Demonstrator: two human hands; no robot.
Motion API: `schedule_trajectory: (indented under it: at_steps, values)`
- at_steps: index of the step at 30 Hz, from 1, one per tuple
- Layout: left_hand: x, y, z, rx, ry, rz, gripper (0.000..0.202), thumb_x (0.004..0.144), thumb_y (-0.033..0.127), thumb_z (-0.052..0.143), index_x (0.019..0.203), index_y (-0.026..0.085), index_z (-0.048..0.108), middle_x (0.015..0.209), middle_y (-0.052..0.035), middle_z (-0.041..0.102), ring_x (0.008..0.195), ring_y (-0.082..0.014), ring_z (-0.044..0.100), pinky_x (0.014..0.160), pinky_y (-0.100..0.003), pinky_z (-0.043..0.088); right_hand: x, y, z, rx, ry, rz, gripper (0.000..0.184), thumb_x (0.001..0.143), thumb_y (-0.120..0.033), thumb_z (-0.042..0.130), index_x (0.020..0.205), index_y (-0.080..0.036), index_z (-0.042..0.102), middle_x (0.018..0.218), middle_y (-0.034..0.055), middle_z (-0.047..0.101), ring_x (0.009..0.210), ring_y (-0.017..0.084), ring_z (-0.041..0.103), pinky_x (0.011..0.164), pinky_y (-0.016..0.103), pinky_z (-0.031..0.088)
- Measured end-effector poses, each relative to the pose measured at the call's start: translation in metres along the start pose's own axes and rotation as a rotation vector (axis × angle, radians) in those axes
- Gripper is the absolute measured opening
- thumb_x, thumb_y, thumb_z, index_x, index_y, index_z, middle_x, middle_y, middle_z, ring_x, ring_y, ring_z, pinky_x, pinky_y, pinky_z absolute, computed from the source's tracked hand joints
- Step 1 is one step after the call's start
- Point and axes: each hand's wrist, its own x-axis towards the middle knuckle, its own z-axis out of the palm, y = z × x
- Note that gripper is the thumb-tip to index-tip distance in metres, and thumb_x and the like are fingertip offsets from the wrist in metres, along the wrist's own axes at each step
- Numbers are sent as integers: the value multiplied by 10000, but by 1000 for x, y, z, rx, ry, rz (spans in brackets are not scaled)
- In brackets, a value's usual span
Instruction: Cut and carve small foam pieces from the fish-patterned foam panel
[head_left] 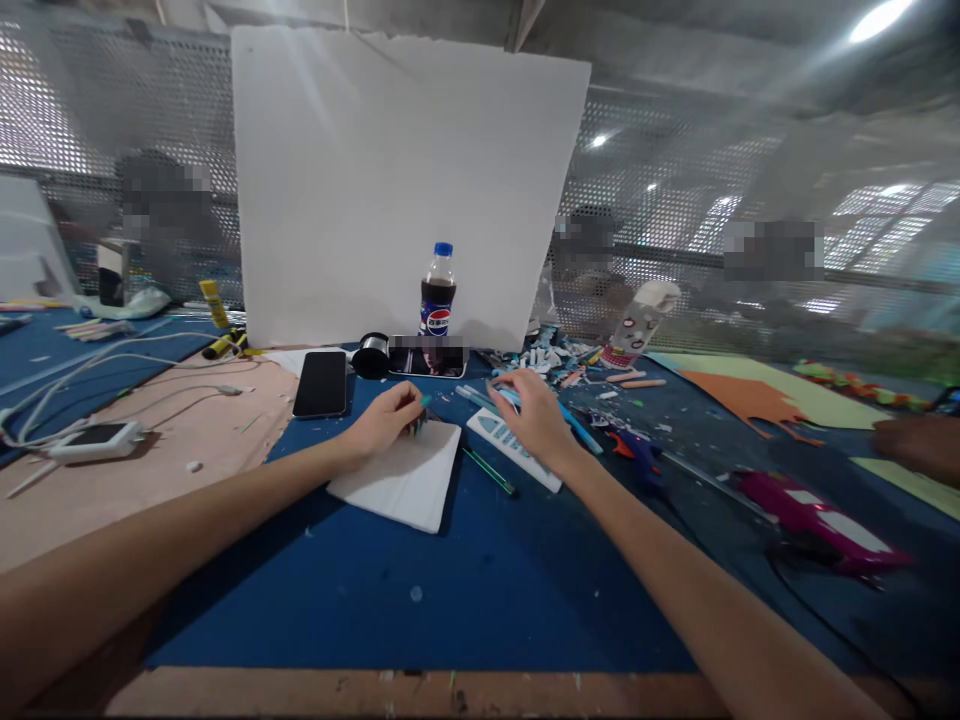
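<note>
Left hand [386, 420] of a worker rested on a white square pad [401, 485] at the middle of a blue cutting mat [450, 600], its fingers curled around a small teal-tipped item [424, 403] too small to identify. At the far left of the bench, white cables [112, 370] ran to a white device [97, 438] lying on a bare pinkish board [150, 470], and a yellow marker [215, 303] stood further back. A black smartphone [321, 383] lay flat just left of that hand, at the mat's edge. Behind it a dark spool [371, 355] sat near a Pepsi bottle [438, 292], which stood upright with its blue cap on in front of a large white foam board [397, 190] propped against a perforated metal screen [675, 200]. A green pencil [489, 470] lay on the mat between the two arms, just beside a white strip printed with blue shapes [514, 448]. Right hand [536, 410] was spread palm down over blue pens [577, 428] and the strip's far end, fingertips touching them; whether it gripped any could not be told. Paper scraps [555, 360] littered the mat beyond it. Further right lay an orange paper cutout [750, 400] and a blurred magenta toy car [817, 520], the car just beside the right forearm. Another person's hand [915, 445] showed at the right edge.
</note>
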Motion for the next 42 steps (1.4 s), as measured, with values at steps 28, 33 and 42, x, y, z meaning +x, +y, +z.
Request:
schedule_trajectory:
  at_steps: [28,33,42]
  values:
    - [13,1,-42,1439,235,139,453,837,496,317,1033,107,443,1014,-168,533,958,-309,502,806,-418,384,-22,-47,6,-34,-457,170,353,783,-174,472,1123,-100,413,1076,167,454,601,131,494,463,251,360]
    - [10,17,-40,1446,84,115,415,890,442,224,924,138,505,825,-114,591,779,-247,566,680,-344,391,-21,-44,13,43,-335,199,363,735,-121,502,1094,-91,460,970,147,524,804,212,539,641,308,420]
    - [12,31,-42,1476,147,138,410,828,542,367,723,181,531,696,-72,606,638,-205,535,504,-272,264,-16,-45,18,857,-139,382,297,775,-175,495,1070,-171,462,936,71,563,668,134,588,597,296,485]
